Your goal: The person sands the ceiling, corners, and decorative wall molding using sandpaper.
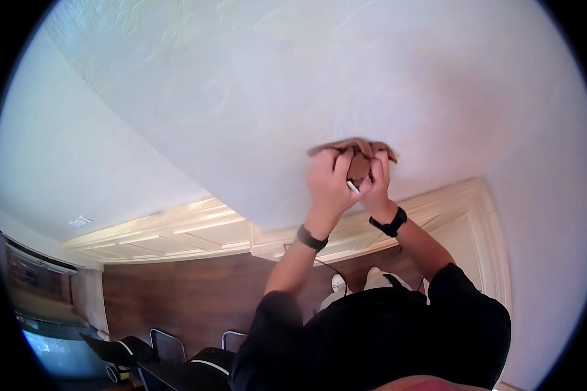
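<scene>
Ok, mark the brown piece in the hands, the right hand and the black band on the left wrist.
Brown piece [359,168]: head view, its exposed middle part.
Right hand [378,184]: head view, middle of the hand.
Black band [312,238]: head view, middle of the strap.

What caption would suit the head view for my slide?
Left hand and right hand hold a brown item before a pale wall.

Brown object [359,168], whitish wall [293,85], cream panelling [202,239], black shirt [378,339]
</scene>
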A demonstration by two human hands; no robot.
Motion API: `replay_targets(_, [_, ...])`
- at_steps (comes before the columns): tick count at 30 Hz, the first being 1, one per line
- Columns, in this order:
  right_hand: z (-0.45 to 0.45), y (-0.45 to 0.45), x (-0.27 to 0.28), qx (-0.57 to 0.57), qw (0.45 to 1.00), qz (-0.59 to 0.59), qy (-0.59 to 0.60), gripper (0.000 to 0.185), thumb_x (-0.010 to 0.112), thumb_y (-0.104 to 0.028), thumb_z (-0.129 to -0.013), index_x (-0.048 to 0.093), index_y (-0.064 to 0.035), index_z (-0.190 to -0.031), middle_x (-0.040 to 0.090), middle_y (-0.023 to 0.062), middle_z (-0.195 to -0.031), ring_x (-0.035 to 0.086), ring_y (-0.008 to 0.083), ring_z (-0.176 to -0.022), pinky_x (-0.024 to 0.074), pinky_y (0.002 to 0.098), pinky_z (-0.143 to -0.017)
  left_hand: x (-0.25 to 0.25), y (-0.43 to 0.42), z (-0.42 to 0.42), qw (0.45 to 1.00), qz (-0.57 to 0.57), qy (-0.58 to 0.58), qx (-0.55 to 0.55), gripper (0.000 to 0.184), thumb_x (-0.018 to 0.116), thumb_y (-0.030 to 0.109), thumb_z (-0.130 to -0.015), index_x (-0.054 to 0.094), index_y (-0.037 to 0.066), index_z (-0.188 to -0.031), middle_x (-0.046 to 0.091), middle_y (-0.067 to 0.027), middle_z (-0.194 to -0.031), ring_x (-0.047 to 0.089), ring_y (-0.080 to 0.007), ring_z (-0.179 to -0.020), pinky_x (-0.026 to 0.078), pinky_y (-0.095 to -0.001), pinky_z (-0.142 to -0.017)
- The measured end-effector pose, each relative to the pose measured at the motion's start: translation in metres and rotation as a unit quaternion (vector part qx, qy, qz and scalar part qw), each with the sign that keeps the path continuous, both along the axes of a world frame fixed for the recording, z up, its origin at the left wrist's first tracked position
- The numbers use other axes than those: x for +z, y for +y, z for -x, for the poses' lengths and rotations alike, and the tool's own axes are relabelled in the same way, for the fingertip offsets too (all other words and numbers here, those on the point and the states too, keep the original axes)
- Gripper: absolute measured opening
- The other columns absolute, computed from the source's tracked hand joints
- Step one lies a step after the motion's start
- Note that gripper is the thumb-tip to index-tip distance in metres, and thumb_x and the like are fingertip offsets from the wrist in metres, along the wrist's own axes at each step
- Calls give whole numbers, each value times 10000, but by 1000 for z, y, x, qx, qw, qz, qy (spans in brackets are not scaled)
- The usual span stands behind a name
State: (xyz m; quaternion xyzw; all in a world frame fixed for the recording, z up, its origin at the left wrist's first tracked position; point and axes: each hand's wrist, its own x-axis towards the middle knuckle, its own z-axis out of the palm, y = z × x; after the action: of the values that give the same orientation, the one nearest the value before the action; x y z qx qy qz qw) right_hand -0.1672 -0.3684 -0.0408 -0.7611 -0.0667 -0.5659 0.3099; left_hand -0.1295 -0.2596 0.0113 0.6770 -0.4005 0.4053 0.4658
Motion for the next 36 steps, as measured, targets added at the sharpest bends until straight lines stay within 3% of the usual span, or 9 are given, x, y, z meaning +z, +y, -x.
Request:
replay_targets(5, [4,32,-22,23,998,-21,48,262,672,-55,-716,524,26,-917,495,166,-995,505,351,-895,432,412,-764,-42,28,-2,997,-54,49,36,504,724,292,-607,631,82,-1056,588,-103,-932,596,-296,-857,502,-394,-657])
replay_targets(8, [13,63,26,76,989,66,108,273,698,-45,-714,536,12,-927,533,147,-988,529,352,-924,447,414,-784,-37,66,-4,996,-48,64,49,483,720,314,-624,624,75,-1032,591,-113,-948,597,-304,-859,506,-391,-676])
replay_targets(11, [9,75,40,137,983,64,99,284,706,-4,-704,555,6,-945,548,136,-974,540,342,-936,460,402,-781,-36,86,-9,996,-6,65,69,450,702,313,-638,606,54,-993,582,-129,-942,585,-329,-880,502,-397,-702])
replay_targets(14, [-10,74,34,139,987,75,42,276,705,14,-706,573,3,-949,546,131,-983,547,328,-949,470,381,-765,-16,84,-18,995,70,43,56,417,684,351,-709,585,27,-953,575,-129,-928,567,-338,-885,486,-410,-735])
replay_targets(18, [-11,59,87,144,988,42,-21,257,688,35,-687,581,-11,-916,532,112,-989,560,315,-977,474,392,-758,31,59,-21,991,129,9,25,468,630,447,-824,569,-6,-922,565,-162,-910,554,-333,-880,460,-424,-786])
replay_targets(23, [4,2,140,124,987,31,-98,364,693,54,-616,607,-17,-962,538,97,-1015,567,278,-989,465,376,-758,93,-2,-13,989,123,-75,-21,442,637,413,-800,590,-12,-911,568,-177,-938,564,-341,-909,472,-423,-792])
replay_targets(26, [21,-49,157,98,988,49,-108,413,702,66,-600,616,-13,-996,537,96,-1011,551,280,-981,477,372,-772,117,-47,6,993,98,-63,-6,442,654,388,-764,600,-16,-935,570,-178,-941,569,-349,-918,477,-416,-798])
replay_targets(31, [40,-119,152,66,987,91,-117,352,727,13,-678,604,-13,-1006,512,115,-1049,528,295,-997,483,368,-790,124,-110,26,993,41,-105,30,407,686,323,-626,622,86,-951,570,-112,-901,583,-300,-804,498,-377,-654])
replay_targets(36, [61,-183,118,43,988,105,-103,317,748,-121,-747,553,-19,-976,509,132,-1024,524,324,-985,468,391,-798,111,-168,61,994,6,-100,37,412,692,298,-598,612,120,-961,568,-94,-897,599,-300,-825,498,-379,-635])
